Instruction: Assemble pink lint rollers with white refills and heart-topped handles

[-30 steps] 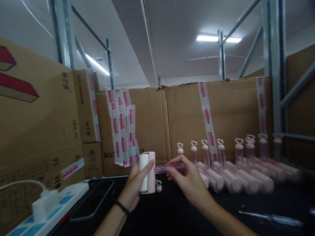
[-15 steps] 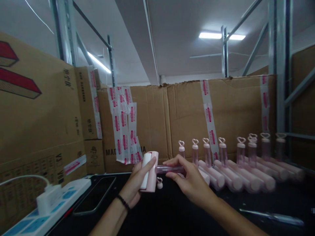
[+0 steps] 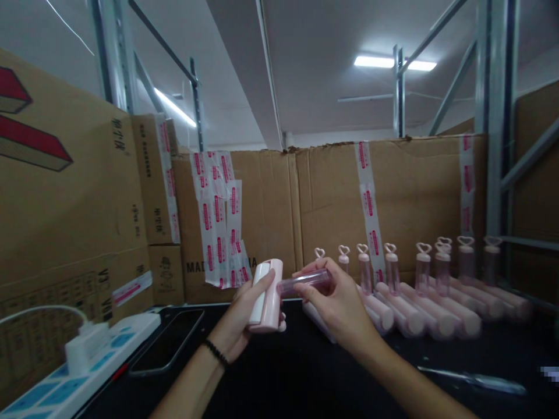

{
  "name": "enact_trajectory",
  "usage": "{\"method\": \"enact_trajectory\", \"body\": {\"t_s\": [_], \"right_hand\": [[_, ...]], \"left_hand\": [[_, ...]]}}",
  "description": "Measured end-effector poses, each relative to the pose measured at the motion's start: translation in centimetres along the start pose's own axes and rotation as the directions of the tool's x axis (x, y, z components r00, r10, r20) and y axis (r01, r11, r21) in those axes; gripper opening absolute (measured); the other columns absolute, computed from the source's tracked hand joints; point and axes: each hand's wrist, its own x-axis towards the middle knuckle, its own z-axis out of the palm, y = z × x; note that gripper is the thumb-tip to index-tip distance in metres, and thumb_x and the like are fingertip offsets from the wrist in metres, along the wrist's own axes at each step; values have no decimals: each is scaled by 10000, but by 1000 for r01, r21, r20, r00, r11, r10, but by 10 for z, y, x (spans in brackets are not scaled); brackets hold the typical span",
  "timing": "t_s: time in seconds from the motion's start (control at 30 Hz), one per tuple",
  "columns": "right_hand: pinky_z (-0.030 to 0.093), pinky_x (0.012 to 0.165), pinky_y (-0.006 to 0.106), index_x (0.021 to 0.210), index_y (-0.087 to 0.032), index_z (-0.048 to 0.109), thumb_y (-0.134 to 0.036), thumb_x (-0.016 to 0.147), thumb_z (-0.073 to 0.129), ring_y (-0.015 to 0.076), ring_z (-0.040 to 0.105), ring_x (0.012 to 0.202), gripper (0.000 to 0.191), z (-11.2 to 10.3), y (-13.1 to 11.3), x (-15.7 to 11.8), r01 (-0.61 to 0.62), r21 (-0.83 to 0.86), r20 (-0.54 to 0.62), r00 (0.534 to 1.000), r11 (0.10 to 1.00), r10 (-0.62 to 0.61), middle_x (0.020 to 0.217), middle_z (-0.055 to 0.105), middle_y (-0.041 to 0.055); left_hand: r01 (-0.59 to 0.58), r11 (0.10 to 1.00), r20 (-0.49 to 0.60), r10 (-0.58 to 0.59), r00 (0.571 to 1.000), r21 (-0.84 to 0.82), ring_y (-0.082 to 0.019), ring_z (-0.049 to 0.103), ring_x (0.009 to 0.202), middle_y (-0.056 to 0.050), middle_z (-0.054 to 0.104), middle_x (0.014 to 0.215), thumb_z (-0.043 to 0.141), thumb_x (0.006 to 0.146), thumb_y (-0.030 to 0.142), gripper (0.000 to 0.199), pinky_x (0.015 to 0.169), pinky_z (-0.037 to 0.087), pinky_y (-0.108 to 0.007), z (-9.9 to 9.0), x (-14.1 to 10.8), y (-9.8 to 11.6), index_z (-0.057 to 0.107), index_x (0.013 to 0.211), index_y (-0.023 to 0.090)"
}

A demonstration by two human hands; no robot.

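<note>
My left hand is closed around the head of a lint roller, a pink half-cover with a white roll in it, tilted upright. A transparent pink tube handle meets the cover's right side, and my right hand pinches it between thumb and fingers. Below the handle, a small pink heart-loop cap peeks out beside the cover near my left hand; what holds it is hidden. Several more pink lint rollers lie in a row to the right, their clear handles standing up with heart loops on top.
A black table carries a phone and a white power strip with a plugged-in charger at left. A screwdriver-like tool lies front right. Taped cardboard walls the back; metal shelf posts rise behind.
The roller head has turned slightly in my left hand, hiding most of the heart-loop cap. The handle now slopes up to the right, as my right hand has risen a little.
</note>
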Motion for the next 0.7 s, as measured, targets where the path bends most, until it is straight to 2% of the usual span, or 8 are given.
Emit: {"method": "enact_trajectory", "body": {"t_s": [0.1,0.17,0.23,0.27,0.33,0.43,0.57,0.7], "right_hand": [[552,695,316,952,-228,501,-250,775,756,203,719,801,311,0,6,3,-33,96,40,999,995,29,897,747,26],[533,626,294,964,-233,485,-254,787,746,199,708,753,316,0,11,3,-60,71,89,995,996,54,851,735,14],[513,596,280,961,-229,493,-260,809,722,189,689,719,277,3,15,1,-73,30,139,988,997,68,822,718,6],[510,604,278,960,-228,498,-264,819,713,184,682,721,259,5,18,0,-73,22,167,984,997,68,824,710,4],[508,606,270,961,-227,508,-289,844,687,178,674,738,223,11,22,0,-67,38,241,969,997,56,836,692,3],[523,572,272,1034,-224,515,-378,899,607,177,678,735,225,18,33,8,-68,34,312,948,997,54,969,672,42],[535,624,338,1126,-203,496,-395,940,487,199,683,725,268,26,54,25,-60,-264,137,986,963,99,1121,624,112],[456,811,391,846,-190,604,-140,710,683,293,642,913,164,46,78,15,-31,-441,193,973,897,128,908,658,86]], "left_hand": [[-98,990,12,97,995,100,-290,724,866,-148,720,1002,707,801,483,497,735,577,-397,-6,5,-1,581,1149,152],[-204,967,21,203,979,153,-303,579,1238,-167,621,1314,774,758,358,623,1008,463,-418,-9,5,0,530,1305,190],[-284,943,106,269,957,174,-272,436,1384,-132,558,1425,790,736,267,616,1142,311,-397,-12,1,4,572,1310,216],[-308,935,174,279,944,174,-267,451,1374,-122,588,1400,788,734,242,560,1154,293,-392,-12,-2,6,620,1268,218],[-328,930,302,269,915,166,-273,595,1222,-116,699,1234,785,730,220,439,1094,382,-401,-12,-7,9,697,1160,201],[-318,934,355,246,902,161,-260,718,882,-94,759,933,801,700,229,404,843,538,-392,-18,-3,7,713,1088,156],[-308,943,154,289,945,124,-171,664,636,-5,660,766,699,782,342,406,638,543,-324,-39,16,-1,594,1127,156],[-343,930,-49,352,935,129,-98,560,526,59,533,755,498,885,411,228,512,472,-238,-58,27,-1,443,1011,228]]}}
